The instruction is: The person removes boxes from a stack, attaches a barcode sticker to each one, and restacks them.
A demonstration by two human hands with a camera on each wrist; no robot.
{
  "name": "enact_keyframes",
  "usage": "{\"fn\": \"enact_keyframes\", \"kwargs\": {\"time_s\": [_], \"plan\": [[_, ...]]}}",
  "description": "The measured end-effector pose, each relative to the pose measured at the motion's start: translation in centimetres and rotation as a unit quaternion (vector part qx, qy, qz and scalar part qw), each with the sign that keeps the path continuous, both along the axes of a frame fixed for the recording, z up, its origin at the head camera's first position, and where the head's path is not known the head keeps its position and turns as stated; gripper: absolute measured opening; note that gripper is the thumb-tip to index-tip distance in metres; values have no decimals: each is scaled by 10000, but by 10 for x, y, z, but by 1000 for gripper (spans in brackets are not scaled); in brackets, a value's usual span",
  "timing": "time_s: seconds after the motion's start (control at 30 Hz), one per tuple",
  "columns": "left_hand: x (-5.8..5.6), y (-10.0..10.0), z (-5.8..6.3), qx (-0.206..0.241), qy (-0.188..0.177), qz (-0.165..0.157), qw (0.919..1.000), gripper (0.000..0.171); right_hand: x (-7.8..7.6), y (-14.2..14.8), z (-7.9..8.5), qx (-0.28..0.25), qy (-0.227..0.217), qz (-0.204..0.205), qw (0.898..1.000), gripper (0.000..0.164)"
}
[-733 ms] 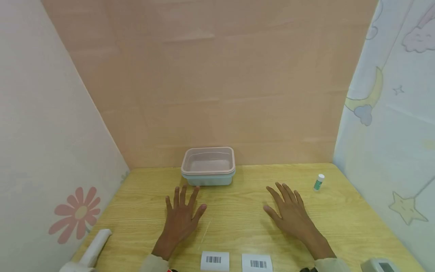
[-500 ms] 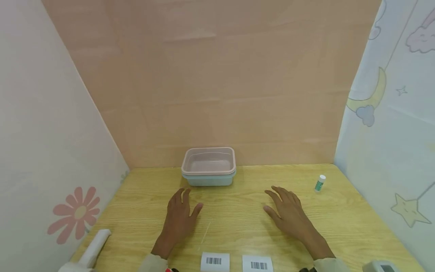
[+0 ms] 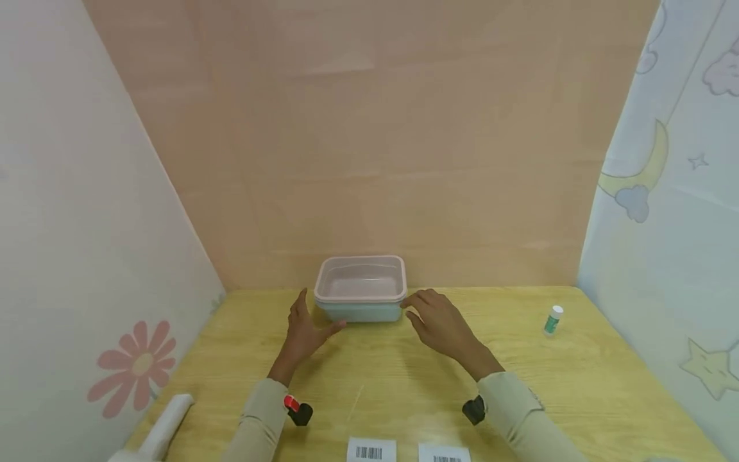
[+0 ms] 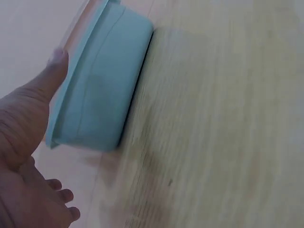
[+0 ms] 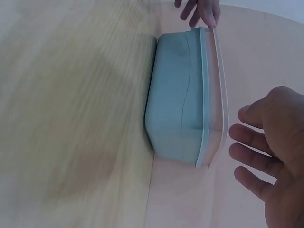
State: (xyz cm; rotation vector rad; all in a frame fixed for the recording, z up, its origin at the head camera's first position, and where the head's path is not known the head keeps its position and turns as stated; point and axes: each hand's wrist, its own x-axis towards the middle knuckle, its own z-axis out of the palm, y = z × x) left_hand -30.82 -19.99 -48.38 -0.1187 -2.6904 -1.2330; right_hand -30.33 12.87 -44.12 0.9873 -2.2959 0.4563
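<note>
left hand [image 3: 303, 333] + right hand [image 3: 443, 326] loose, gripping nothing | looks like pre-grab at stacked tubs [image 3: 360, 312] | imo needs two-sided hold

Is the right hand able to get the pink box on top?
Probably yes: the right hand is close beside the pink box, holding nothing, and I see nothing blocking the way between them.

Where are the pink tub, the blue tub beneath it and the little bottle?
Pink tub [image 3: 361, 277], head view: its inside.
Blue tub [image 5: 171, 99], right wrist view: outer side wall.
Bottle [image 3: 552, 323], head view: its green label.
</note>
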Motion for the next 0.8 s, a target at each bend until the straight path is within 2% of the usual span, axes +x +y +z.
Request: {"fn": "enact_keyframes", "kwargs": {"time_s": [0.1,0.23,0.3,0.43,0.5,0.63,0.8], "plan": [[-16,-4,-2,68,-210,-34,9998,132,-15,-20,3,146,179,104,9997,24],[-30,-7,-10,56,-282,-87,9995,127,-26,-39,3,574,104,42,9983,26],[-35,-4,-12,150,-134,-207,9996,123,-28,-43,1,882,-10,-144,9960,28],[-44,4,-12,478,436,-554,9964,114,-30,-48,-1,1501,-143,-685,9862,29],[-46,9,-11,582,654,-604,9943,110,-31,-49,-2,1652,-161,-873,9823,29],[-45,15,-10,729,571,-521,9943,106,-30,-50,-3,1544,-318,-987,9826,26],[-45,17,-8,826,375,-610,9940,104,-29,-50,-3,1188,-426,-1005,9869,24]]}}
